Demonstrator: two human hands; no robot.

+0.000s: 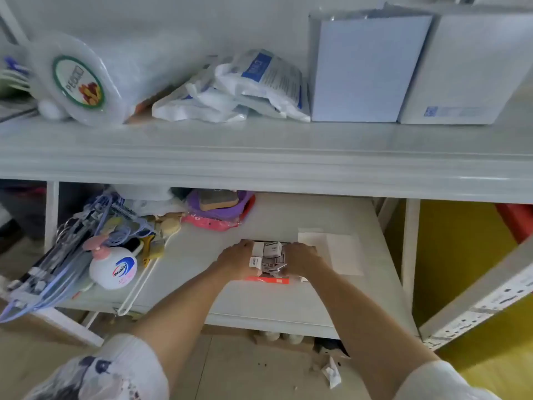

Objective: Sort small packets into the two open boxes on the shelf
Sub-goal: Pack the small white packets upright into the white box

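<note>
Several small white packets (272, 250) with dark print lie heaped in an open box on the lower shelf; the box shows a red front edge (271, 280). My left hand (238, 259) curls around the heap's left side, with a packet (254, 261) against its fingers. My right hand (300, 258) presses on the heap's right side, fingers bent over the packets. A second, pale box (340, 252) lies just to the right of my right hand, and its inside is hard to read.
The lower shelf (202, 255) also holds a white soap bottle (114, 268), a tangle of hangers (72, 241) and a pink-and-purple bundle (219, 209). The upper shelf (259, 157) overhangs it, carrying plastic bags (239, 90) and two pale boxes (363, 70). A yellow surface (450, 255) is at the right.
</note>
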